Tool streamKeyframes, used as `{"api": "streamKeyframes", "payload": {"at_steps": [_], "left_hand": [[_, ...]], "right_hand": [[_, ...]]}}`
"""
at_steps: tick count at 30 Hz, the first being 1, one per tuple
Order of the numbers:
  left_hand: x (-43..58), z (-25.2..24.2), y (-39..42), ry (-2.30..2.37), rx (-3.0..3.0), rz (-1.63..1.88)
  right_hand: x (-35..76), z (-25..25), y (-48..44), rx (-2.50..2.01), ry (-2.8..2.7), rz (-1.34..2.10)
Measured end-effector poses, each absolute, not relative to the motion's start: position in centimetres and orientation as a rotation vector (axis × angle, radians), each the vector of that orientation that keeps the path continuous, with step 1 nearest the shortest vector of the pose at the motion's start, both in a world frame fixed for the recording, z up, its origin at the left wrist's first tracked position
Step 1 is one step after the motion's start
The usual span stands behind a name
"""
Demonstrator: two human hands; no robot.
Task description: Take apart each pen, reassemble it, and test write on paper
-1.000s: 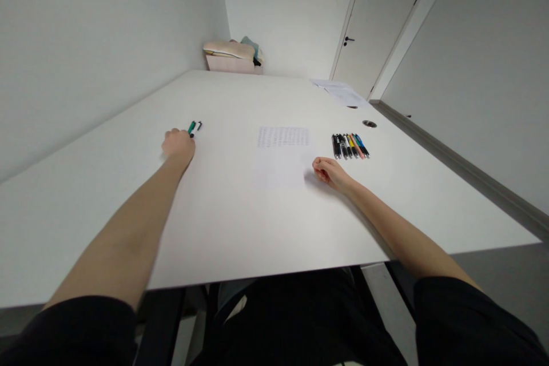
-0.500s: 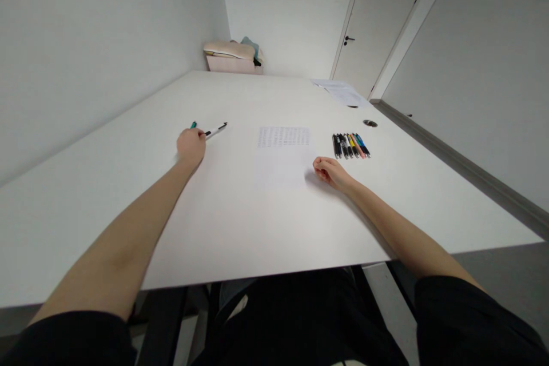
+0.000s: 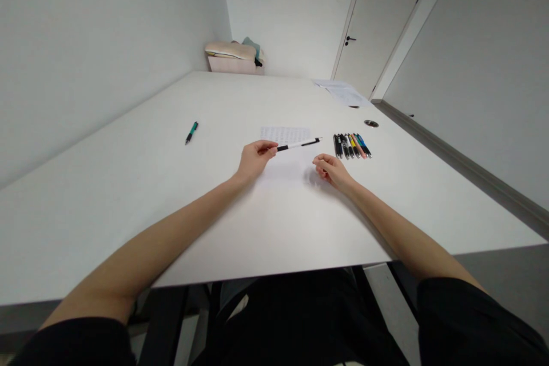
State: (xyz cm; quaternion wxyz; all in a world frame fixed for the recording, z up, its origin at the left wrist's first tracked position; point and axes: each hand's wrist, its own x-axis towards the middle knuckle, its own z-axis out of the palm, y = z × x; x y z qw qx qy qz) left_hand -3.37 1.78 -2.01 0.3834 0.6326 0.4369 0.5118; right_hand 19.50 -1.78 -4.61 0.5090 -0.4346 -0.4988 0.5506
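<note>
My left hand (image 3: 254,159) is closed on a white pen with black ends (image 3: 299,144), held level over a printed sheet of paper (image 3: 285,154) with its tip pointing right. My right hand (image 3: 331,171) rests on the white table (image 3: 214,206) at the sheet's right edge, fingers loosely curled with nothing visible in them. A green pen (image 3: 191,132) lies alone on the table to the far left. A row of several coloured pens (image 3: 350,146) lies just right of the paper, beyond my right hand.
A round cable hole (image 3: 371,123) sits behind the pen row. Loose papers (image 3: 341,92) lie at the table's far right. A pink box with cushions (image 3: 234,57) stands at the far end by the wall. A closed door (image 3: 377,17) is at the back right.
My left hand picked up the white pen beside the green pen and carried it right, over the paper. The green pen stayed on the table. My right hand barely moved.
</note>
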Motion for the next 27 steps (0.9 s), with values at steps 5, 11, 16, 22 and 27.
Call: {"api": "streamKeyframes", "payload": {"at_steps": [5,11,16,22,27], "left_hand": [[-3.2,-3.0,0.4,1.068,1.741,1.257],[-3.5,-3.3,0.1,1.104,1.715,1.301],[-3.5,-3.3,-0.4,1.052,1.765,1.332],[-3.9,-3.5,-0.6,1.013,1.839,1.297],[-4.4,-4.2,0.4,1.06,1.833,1.209]], "right_hand": [[19.9,-4.9,-1.5,-1.048,-1.21,1.223],[19.9,-4.3,-1.9,-0.99,-1.202,1.302],[19.7,-3.9,-2.0,-1.035,-1.163,1.257],[19.8,-4.0,-1.8,-1.015,-1.091,1.226],[20.0,-3.9,-1.7,-1.012,-1.046,1.206]]}}
